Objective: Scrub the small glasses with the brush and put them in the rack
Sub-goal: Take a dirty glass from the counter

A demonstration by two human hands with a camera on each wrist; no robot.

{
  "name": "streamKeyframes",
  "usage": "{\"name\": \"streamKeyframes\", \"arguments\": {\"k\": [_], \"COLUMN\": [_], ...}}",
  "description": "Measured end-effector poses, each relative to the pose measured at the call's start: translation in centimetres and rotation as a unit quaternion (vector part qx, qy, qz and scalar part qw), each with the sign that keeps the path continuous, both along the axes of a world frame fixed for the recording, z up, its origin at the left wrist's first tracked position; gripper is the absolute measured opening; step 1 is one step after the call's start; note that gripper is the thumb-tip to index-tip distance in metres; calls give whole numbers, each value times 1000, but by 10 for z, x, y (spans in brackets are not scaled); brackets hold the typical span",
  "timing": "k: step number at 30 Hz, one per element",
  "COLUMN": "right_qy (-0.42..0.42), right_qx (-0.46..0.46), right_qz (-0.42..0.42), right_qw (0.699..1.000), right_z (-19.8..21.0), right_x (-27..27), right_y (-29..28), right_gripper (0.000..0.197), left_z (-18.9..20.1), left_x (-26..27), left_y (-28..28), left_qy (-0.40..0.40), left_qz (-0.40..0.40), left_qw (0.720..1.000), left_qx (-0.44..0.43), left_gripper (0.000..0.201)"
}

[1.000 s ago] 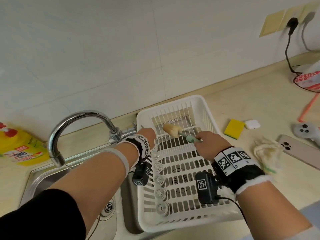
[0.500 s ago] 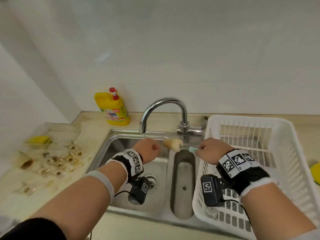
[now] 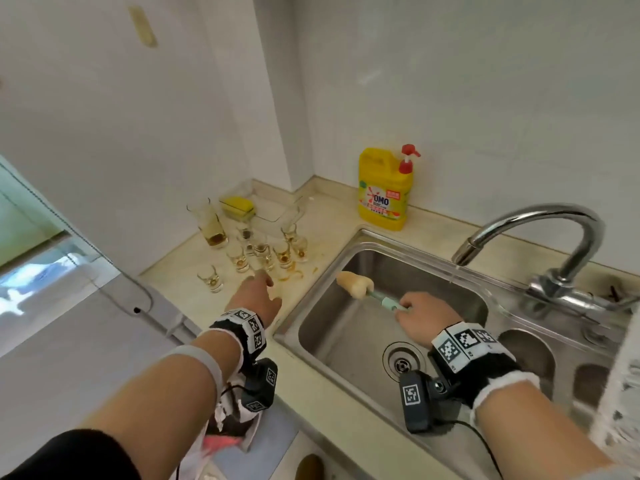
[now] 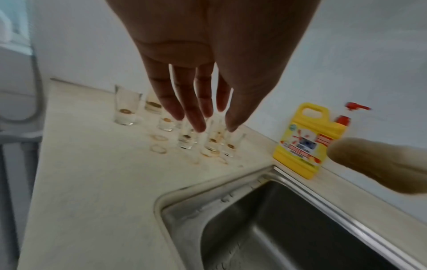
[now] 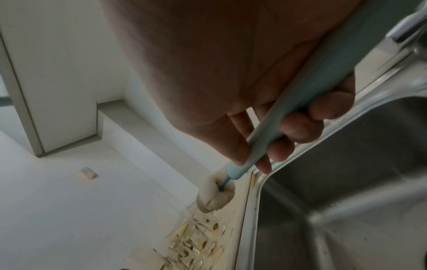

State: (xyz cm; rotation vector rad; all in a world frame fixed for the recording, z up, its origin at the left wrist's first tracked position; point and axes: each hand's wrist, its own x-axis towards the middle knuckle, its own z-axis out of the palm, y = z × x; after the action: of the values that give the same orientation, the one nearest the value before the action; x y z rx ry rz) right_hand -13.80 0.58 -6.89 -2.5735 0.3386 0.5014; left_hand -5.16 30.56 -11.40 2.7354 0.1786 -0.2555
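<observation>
Reaching flat-fingered left hand [image 3: 254, 295] toward glasses [image 3: 263, 252]; right hand [image 3: 424, 318] grips brush [image 3: 367, 291].

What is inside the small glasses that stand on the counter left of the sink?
Each small glass shows a brownish residue at its bottom, and brown ring stains mark the counter beside them. The left hand covers several glasses behind its fingers, so their contents cannot be seen.

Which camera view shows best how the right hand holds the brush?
The right wrist view: there the fingers curl round the handle of the brush from close up. The head view shows the right hand from behind, fingers hidden. The left wrist view shows only the blurred sponge head.
</observation>
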Motion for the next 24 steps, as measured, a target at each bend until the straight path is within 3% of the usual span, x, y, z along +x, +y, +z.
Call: {"name": "streamKeyframes", "arguments": {"k": [5,8,13,19,24], "right_qy": [1,-1,0,9,13], "right_qx": [-1,0,10,15,-3], "right_qz": [-24,-41,-70,-81,-96], "right_qw": [1000,999,997,997,995], "right_z": [-14,-22,-33,-34,-30], "right_x": [33,49,57,59,53], "right_y": [48,68,83,83,59], "right_gripper": [18,18,15,19,17], "left_z": [-28,-51,-80,-85,-63], "left_x": [52,76,99,102,86], "left_y": [43,51,55,55,9], "left_qy": [13,22,-1,-57,-85], "left_qz": [103,110,95,81,-28], "left_qw": [990,986,980,975,974], "left_qx": [-93,-119,-177,-197,-207], "left_gripper": [70,76,63,32,29]}}
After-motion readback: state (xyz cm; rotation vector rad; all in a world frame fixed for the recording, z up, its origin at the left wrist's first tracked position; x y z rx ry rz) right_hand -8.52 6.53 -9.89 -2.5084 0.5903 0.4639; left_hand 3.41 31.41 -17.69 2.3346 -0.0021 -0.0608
